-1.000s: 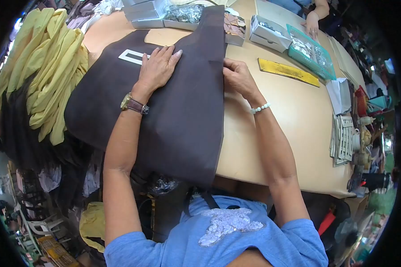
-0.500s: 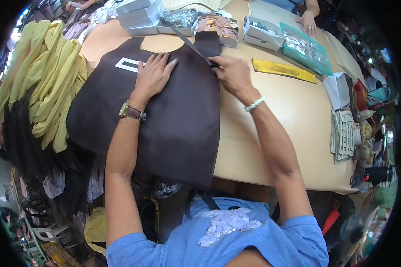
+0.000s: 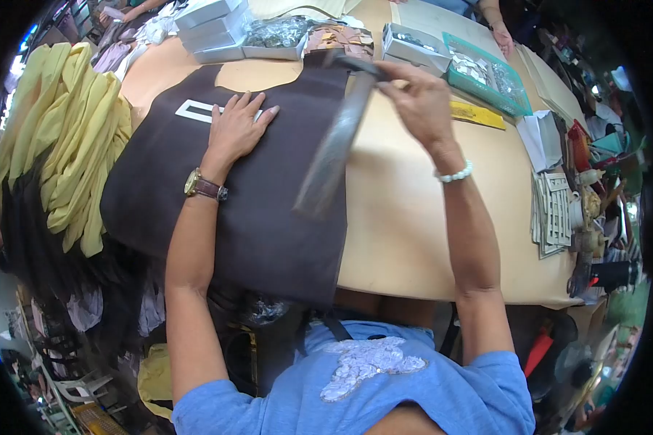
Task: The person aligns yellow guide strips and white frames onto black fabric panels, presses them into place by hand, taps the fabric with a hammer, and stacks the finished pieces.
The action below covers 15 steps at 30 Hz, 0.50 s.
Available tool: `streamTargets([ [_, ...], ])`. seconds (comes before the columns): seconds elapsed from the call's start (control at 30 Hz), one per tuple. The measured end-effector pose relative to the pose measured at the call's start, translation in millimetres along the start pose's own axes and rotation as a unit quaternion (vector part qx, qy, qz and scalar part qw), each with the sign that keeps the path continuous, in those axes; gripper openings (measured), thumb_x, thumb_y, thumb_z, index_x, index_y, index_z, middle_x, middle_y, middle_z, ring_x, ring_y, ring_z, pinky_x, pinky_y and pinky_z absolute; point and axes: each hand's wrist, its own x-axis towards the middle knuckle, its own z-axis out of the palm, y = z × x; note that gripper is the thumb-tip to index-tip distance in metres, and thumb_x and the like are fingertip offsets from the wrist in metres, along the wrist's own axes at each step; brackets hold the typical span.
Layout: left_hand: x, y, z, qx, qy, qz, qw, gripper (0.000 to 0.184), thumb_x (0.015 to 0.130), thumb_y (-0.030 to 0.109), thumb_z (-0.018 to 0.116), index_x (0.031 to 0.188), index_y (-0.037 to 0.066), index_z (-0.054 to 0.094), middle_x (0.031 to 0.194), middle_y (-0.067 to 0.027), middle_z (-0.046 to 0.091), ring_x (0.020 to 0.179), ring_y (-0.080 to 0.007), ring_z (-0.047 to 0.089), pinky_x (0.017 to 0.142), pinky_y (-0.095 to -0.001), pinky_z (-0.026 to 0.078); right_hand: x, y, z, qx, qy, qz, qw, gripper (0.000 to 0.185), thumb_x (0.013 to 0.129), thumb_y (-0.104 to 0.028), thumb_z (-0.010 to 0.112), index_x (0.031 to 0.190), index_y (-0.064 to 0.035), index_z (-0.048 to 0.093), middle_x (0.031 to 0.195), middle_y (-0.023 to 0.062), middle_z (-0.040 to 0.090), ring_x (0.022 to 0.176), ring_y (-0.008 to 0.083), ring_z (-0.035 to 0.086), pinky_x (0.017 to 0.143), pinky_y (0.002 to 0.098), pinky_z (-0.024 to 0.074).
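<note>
A large dark brown sheet (image 3: 268,174), leather-like, covers the left half of the table and hangs over its front edge. My left hand (image 3: 237,129) lies flat on it with fingers stretched, touching a white rectangular frame (image 3: 192,109) whose right part is hidden beneath the fingers. Raised above the table, my right hand (image 3: 422,101) is closed around a black-handled tool with a long, flat metal blade (image 3: 334,154). The blade slants down and left over the sheet's right edge. Motion blurs it, so its exact kind is unclear.
A yellow strip (image 3: 477,114) lies right of my right hand. White boxes (image 3: 212,29), a box of brown pieces (image 3: 341,40) and a green basket (image 3: 485,96) line the back. Yellow cloth (image 3: 87,145) hangs at left; pale slotted templates (image 3: 555,210) lie right. Another person's hand (image 3: 502,38) is behind.
My right hand has moved up and right off the sheet's edge, swinging the blade from pointing away to pointing back toward me. My left hand stays on the sheet.
</note>
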Motion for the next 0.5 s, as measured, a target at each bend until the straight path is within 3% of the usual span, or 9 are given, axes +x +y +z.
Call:
streamTargets([
  [0.03, 0.4, -2.4, 2.2, -0.009, 0.008, 0.004, 1.000, 0.055, 0.091, 0.049, 0.039, 0.131, 0.012, 0.048, 0.137, -0.0137, 0.043, 0.129, -0.0331, 0.036, 0.104, -0.0582, 0.023, -1.5, -9.4, 11.6, 0.029, 0.002, -0.029, 0.999, 0.024, 0.074, -0.017, 0.068, 0.097, -0.0108, 0.070, 0.092, 0.0069, 0.068, 0.071, 0.0236, 0.066, 0.068, 0.0317, 0.0512],
  [0.1, 0.9, -7.2, 4.4, -0.014, 0.020, 0.013, 1.000, 0.053, 0.092, 0.047, 0.039, 0.129, 0.010, 0.049, 0.135, -0.0137, 0.045, 0.127, -0.0341, 0.038, 0.103, -0.0593, 0.024, -4.7, -28.0, 34.5, 0.069, 0.007, -0.086, 0.994, 0.027, 0.075, -0.010, 0.069, 0.102, -0.0105, 0.069, 0.089, 0.0044, 0.070, 0.060, 0.0134, 0.060, 0.058, 0.0256, 0.0484],
  [0.17, 0.2, -9.9, 6.0, -0.006, 0.028, 0.027, 0.999, 0.051, 0.092, 0.045, 0.039, 0.128, 0.010, 0.051, 0.133, -0.0133, 0.047, 0.126, -0.0347, 0.039, 0.102, -0.0597, 0.025, -9.2, -52.8, 43.0, 0.040, -0.039, -0.084, 0.995, 0.028, 0.073, -0.009, 0.070, 0.100, -0.0102, 0.069, 0.087, 0.0058, 0.069, 0.063, 0.0154, 0.062, 0.060, 0.0264, 0.0489],
  [0.2, 2.2, -7.0, -5.2, 0.023, -0.054, 0.026, 0.998, 0.049, 0.092, 0.042, 0.040, 0.126, 0.009, 0.052, 0.129, -0.0128, 0.050, 0.124, -0.0343, 0.041, 0.101, -0.0603, 0.026, -11.7, -54.7, 52.3, 0.064, -0.043, -0.090, 0.993, 0.027, 0.072, -0.007, 0.069, 0.099, -0.0099, 0.069, 0.087, 0.0079, 0.068, 0.066, 0.0188, 0.063, 0.061, 0.0280, 0.0495],
  [0.3, 1.7, -18.9, 16.2, 0.014, 0.080, 0.067, 0.994, 0.047, 0.093, 0.040, 0.040, 0.125, 0.008, 0.052, 0.126, -0.0126, 0.052, 0.123, -0.0335, 0.042, 0.101, -0.0606, 0.026, -18.1, -50.9, 71.2, 0.056, -0.047, -0.099, 0.992, 0.024, 0.073, -0.007, 0.066, 0.096, -0.0094, 0.069, 0.084, 0.0098, 0.067, 0.064, 0.0250, 0.062, 0.062, 0.0323, 0.0497],
  [0.43, 12.9, -27.2, 23.7, -0.217, 0.189, 0.001, 0.958, 0.042, 0.094, 0.033, 0.039, 0.124, 0.005, 0.049, 0.127, -0.0136, 0.051, 0.123, -0.0324, 0.042, 0.099, -0.0592, 0.028, -29.2, -27.0, 90.3, -0.046, -0.061, -0.067, 0.995, 0.026, 0.075, -0.011, 0.065, 0.101, -0.0118, 0.068, 0.089, 0.0055, 0.066, 0.078, 0.0234, 0.062, 0.074, 0.0360, 0.0452],
  [0.5, 8.1, -24.1, 20.3, -0.182, 0.200, 0.002, 0.963, 0.039, 0.095, 0.031, 0.039, 0.121, 0.005, 0.051, 0.127, -0.0137, 0.051, 0.122, -0.0328, 0.043, 0.099, -0.0592, 0.028, -37.9, -16.6, 97.6, -0.068, -0.048, -0.061, 0.995, 0.029, 0.076, -0.013, 0.063, 0.105, -0.0141, 0.066, 0.096, 0.0025, 0.064, 0.088, 0.0225, 0.059, 0.081, 0.0393, 0.0392],
])
